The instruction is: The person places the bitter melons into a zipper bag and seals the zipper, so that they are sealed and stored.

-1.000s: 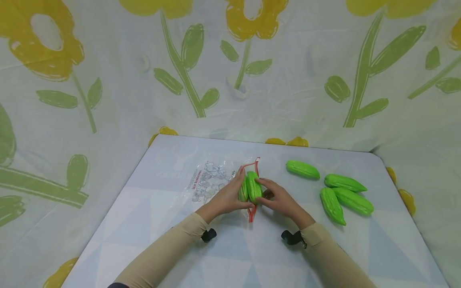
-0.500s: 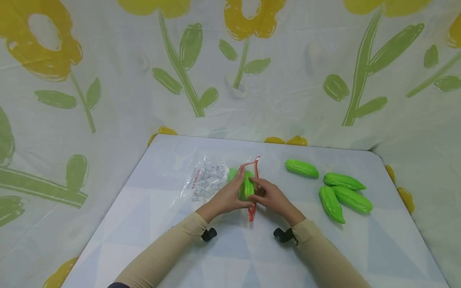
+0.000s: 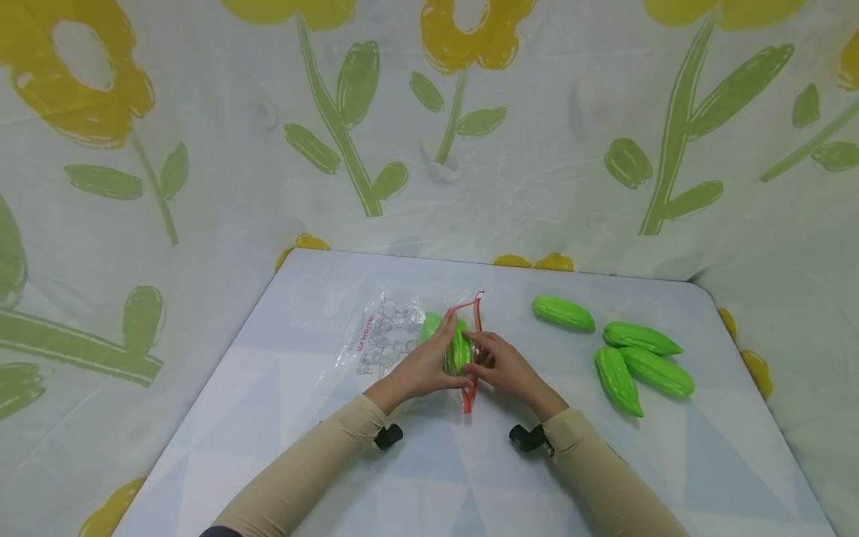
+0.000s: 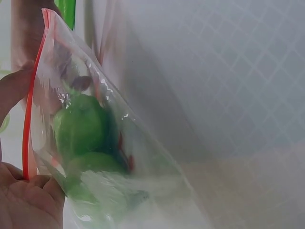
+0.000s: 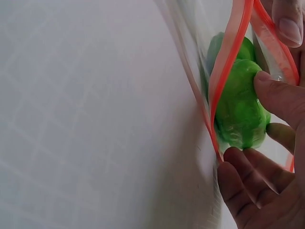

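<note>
A clear zip bag [image 3: 384, 344] with red edging lies on the table, its mouth facing right. My left hand [image 3: 421, 368] grips the mouth, with the red zip strip [image 4: 29, 119] running between thumb and fingers. A glossy ridged bitter melon [image 3: 461, 353] sits just inside that opening. My right hand [image 3: 508, 368] holds its near end, thumb on top and fingers beneath in the right wrist view. Deeper in the bag is a second bitter melon [image 3: 432, 325], partly hidden behind the left hand. Through the plastic, the left wrist view shows both green shapes, blurred.
To the right lie several loose bitter melons: one [image 3: 564, 313] alone towards the back, the others grouped together [image 3: 658, 373]. The white table [image 3: 429, 485] has a pale blue triangle pattern. A flowered cloth [image 3: 537, 149] hangs behind it.
My right hand has moved left, pushing the bitter melon into the bag's mouth. The other bitter melon has slid deeper to the left. Over the last half second, little has moved.
</note>
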A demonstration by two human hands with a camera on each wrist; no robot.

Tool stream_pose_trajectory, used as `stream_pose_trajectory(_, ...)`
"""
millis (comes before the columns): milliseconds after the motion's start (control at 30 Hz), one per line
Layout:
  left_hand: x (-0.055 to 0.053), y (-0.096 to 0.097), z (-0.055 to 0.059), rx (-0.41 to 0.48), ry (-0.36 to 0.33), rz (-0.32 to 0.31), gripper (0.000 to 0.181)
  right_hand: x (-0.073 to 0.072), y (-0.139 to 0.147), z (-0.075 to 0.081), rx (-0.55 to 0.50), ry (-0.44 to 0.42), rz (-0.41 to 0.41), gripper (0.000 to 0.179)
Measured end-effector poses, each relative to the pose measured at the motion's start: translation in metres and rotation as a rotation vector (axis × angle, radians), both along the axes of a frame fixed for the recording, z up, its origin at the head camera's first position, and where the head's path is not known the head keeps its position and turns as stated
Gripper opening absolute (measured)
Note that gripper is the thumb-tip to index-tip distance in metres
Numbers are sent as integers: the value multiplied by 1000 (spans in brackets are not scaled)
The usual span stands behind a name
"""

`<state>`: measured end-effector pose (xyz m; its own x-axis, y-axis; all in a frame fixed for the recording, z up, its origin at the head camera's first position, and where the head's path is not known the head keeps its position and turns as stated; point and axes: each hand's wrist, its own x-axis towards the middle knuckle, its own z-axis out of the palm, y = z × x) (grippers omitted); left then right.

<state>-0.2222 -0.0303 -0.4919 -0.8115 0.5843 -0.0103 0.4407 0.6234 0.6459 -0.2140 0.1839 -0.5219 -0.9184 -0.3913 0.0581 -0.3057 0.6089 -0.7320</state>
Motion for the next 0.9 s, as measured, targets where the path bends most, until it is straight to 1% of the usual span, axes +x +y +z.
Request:
stream_pose_trajectory(400,-1,1,-2,-3,-3,3,125,2,2,2,13,-16,-31,67)
stream_pose_trajectory(600,0,2,-3,4,-16,9,125,8,10,5,50,5,-54,64)
stream_pose_trajectory(900,0,2,-1,-20,-18,29,125,17,30,14,71,22,-90,59)
